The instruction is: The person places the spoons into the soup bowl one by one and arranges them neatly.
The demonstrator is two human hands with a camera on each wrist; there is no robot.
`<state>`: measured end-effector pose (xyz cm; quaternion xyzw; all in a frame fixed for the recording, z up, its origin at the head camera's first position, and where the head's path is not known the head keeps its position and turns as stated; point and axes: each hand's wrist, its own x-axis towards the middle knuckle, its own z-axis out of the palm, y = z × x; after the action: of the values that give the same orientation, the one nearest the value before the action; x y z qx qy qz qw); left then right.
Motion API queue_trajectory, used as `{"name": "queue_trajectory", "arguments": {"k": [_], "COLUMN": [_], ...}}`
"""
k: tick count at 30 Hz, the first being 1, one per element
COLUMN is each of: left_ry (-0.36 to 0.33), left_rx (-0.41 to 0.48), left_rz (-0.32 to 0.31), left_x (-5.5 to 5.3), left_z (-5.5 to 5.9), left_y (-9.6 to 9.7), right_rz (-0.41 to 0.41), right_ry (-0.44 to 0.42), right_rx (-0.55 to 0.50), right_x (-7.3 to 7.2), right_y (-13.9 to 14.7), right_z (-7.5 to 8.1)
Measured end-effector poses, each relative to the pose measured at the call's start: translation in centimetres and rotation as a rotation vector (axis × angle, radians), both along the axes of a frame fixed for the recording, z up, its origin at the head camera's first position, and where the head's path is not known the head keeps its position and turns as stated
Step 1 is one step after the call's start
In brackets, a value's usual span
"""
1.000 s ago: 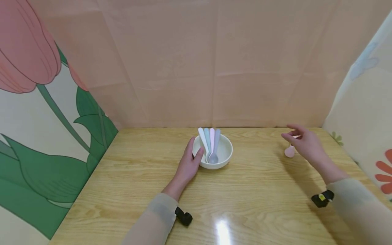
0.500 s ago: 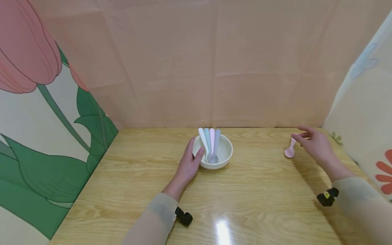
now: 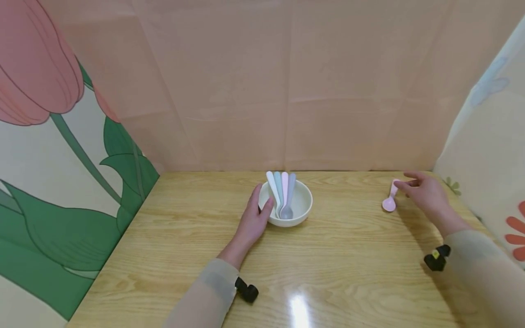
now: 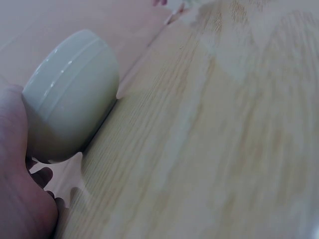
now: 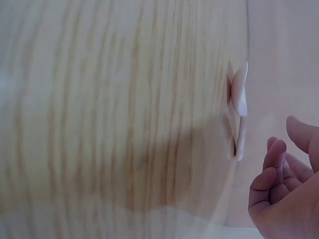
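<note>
In the head view my left hand (image 3: 254,218) holds the left side of a white bowl (image 3: 302,205), its thumb at the near rim. In the left wrist view the bowl (image 4: 75,99) sits upright on the table, with the hand against its side. Several spoons in white, blue-green, pink and lavender (image 3: 290,193) lean together in it, handles over the far rim. A pink spoon (image 3: 389,204) lies on the table at the right. My right hand (image 3: 426,193) hovers by its handle; the right wrist view shows a gap between the loosely bent fingers and the spoon (image 5: 240,94).
The wooden table (image 3: 336,264) ends at a pinkish cloth backdrop (image 3: 287,91). A panel with tulips (image 3: 74,218) borders the left side, and a flowered panel (image 3: 492,159) the right. Black wrist cameras are strapped to both sleeves.
My right hand has shifted to the right, off the pink spoon, so more of the spoon's handle shows. The left hand and the bowl have stayed in place.
</note>
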<state>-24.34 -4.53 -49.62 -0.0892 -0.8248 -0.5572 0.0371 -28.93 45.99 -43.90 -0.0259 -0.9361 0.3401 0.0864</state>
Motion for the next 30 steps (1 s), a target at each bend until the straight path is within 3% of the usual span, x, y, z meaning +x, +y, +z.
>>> {"name": "queue_trajectory", "arguments": {"k": [8,14,30], "left_ry": [-0.003,-0.005,0.004], "left_rx": [0.000,0.001,-0.012], "left_rz": [0.006,0.006,0.005], "left_x": [0.1,0.3,0.2], "left_z": [0.0,0.0,0.0], "left_y": [0.0,-0.1,-0.2], "right_rz": [-0.022,-0.034,-0.034], "right_ry": [-0.121,-0.148,-0.200], "right_rx": [-0.107,-0.173,-0.046], "right_x": [-0.6,-1.3,-2.2], "right_y": [0.6,1.2,1.4], "right_z": [-0.7,-1.9,-2.3]}}
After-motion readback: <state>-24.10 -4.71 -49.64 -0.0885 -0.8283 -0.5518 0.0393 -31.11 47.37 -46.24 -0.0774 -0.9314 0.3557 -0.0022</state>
